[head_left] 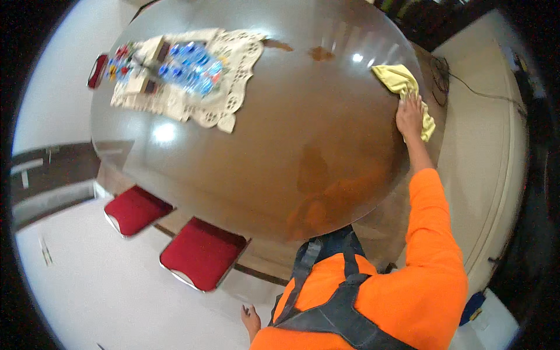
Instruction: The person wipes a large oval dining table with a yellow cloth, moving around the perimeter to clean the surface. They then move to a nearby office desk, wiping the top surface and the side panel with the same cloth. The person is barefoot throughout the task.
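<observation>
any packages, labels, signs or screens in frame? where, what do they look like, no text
Bottles: cluster on the cream lace mat, far left of the brown table; clear with blue labels or caps, blurred.
Small boxes: on the same mat, left of the bottles; tan and dark, blurred.
Small red and yellow items: at the mat's left edge; too blurred to identify.
No signs or screens visible.

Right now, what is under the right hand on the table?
A yellow cloth lies under the right hand, spread on the brown table near its edge. The palm covers the cloth's middle, so the table surface beneath it cannot be seen.
</observation>
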### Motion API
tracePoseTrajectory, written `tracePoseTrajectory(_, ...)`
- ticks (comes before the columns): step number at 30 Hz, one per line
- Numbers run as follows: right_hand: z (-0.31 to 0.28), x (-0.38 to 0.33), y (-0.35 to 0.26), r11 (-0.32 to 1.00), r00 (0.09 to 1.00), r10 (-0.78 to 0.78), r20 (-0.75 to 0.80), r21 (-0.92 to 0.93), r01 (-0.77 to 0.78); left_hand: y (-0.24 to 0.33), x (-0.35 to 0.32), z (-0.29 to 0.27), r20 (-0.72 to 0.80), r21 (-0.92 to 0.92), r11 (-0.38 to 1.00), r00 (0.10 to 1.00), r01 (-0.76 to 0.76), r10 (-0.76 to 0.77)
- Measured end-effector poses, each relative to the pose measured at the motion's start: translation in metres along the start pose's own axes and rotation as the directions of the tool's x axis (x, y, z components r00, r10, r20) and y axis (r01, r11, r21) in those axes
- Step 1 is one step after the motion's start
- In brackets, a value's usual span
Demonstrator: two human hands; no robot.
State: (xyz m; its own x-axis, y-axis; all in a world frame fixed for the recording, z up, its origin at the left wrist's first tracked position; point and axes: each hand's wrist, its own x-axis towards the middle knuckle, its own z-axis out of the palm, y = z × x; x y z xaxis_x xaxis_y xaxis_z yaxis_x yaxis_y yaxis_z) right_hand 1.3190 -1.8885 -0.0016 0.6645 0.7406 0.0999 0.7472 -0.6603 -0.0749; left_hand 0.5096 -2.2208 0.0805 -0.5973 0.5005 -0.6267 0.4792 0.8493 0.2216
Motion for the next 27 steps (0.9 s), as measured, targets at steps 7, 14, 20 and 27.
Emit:
tracePoseTrajectory(7, -0.005, -0.204, -0.127, 0.679, 0.711, -0.702, -0.034, 0.269, 0.683, 0.028, 0.009, 0.045, -0.012, -0.269, 0.945, 0.981, -0.187, 0.191)
tracePoseTrajectory(14, -0.054, -0.375, -0.312, 0.233, 0.351, -0.931, -0.105, 0.570, 0.788, 0.058, 0.007, 0.040, 0.002, -0.209, 0.916, 0.937, -0.342, 0.350)
tracePoseTrajectory(20, -0.049, -0.355, -0.359, 0.141, 0.169, -0.986, -0.008, 0.513, 0.847, 0.008, 0.043, 0.028, -0.109, -0.160, 0.947, 0.958, -0.279, 0.264)
tracePoseTrajectory(27, -0.036, -0.275, -0.379, 0.344, 0.360, -0.932, 0.027, 0.376, 0.861, -0.051, 0.019, 0.039, -0.167, -0.128, 0.985, 0.981, -0.118, 0.096)
